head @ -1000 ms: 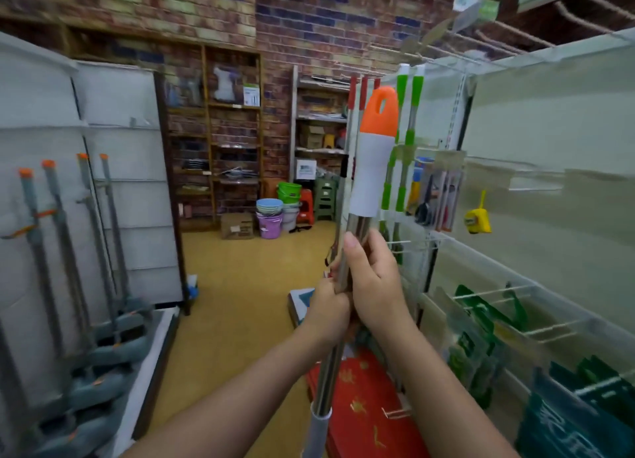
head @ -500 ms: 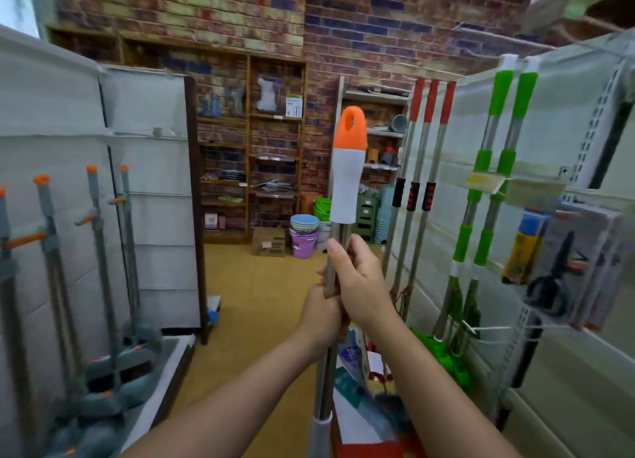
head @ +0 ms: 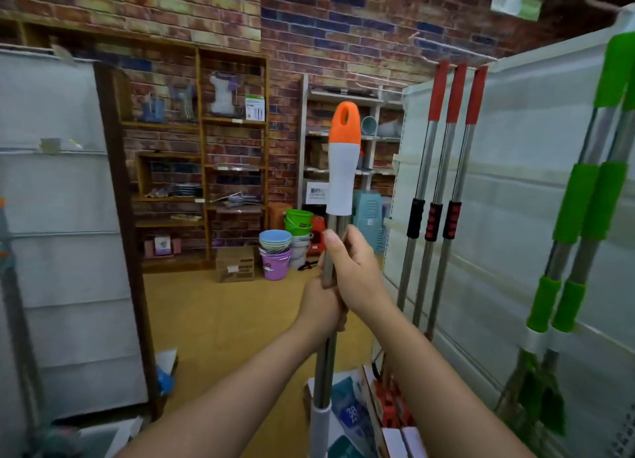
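Fingers of the right hand (head: 354, 272) wrap the steel pole (head: 326, 364) from the right, with the thumb laid upward along the shaft. Just beneath it and touching it, the left hand (head: 321, 308) grips the same shaft from the left. Both forearms rise from the lower edge of the head view and meet at the pole, which stands nearly upright in the middle. Above the hands sits a white grip (head: 341, 179) topped by an orange cap (head: 344, 122) with a hanging hole.

Most fingertips are tucked behind the shaft and cannot be seen. The pole's lower end, past a pale sleeve (head: 319, 430), is cut off, so its head is out of sight. Printed boxes (head: 354, 413) behind it are blurred (their lettering is unreadable).

To the right, three red-capped poles (head: 443, 182) lean on a white rack panel (head: 515, 217), and green-gripped mops (head: 580, 217) hang nearer the right edge. At the far edge of the floor (head: 223, 320), against the brick wall (head: 343, 27), stand stacked buckets (head: 275, 251) and a cardboard box (head: 235, 263), beside wooden shelving (head: 202, 168).
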Tool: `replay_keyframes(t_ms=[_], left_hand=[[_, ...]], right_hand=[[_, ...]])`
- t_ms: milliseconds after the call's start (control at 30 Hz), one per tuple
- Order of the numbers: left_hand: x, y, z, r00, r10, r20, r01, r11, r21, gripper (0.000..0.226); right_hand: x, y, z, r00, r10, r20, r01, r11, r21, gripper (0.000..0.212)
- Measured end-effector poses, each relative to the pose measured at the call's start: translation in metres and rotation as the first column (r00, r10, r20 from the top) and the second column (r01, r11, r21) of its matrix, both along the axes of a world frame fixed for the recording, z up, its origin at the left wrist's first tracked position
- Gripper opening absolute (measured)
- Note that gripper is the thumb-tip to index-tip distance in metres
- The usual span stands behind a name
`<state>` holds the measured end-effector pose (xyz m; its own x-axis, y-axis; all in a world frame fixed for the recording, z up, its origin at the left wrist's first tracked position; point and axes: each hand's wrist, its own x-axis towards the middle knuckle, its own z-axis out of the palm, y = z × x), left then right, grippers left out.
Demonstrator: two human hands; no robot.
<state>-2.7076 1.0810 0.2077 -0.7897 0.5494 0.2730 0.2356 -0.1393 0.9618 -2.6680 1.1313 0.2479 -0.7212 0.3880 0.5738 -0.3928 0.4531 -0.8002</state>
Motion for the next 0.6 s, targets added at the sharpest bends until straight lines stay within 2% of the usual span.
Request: replay_keyframes(t_ms=[233,400,600], left_hand=[[-0.147,0.08,0.017,1.0,0.01,-0.027,-0.009,1.0,0.019,0.028],[-0.245,0.139,0.037,1.0,0.007,-0.011,-0.007,0.999,-0.032,0.032],[-0.35,0.197,0.059,0.996,-0.044,-0.08,0.04,0.998,-0.053,0.038]], right_hand=[[-0.146,0.072,0.015,0.996,-0.057,-0.07,0.054,0.998,-0.034,0.025],[-0.244,0.134,0.032,0.995,-0.069,-0.078,0.066,0.997,-0.037,0.026],[-0.353,0.194,0.051,0.983,-0.159,-0.097,0.158,0.987,-0.01,0.032]])
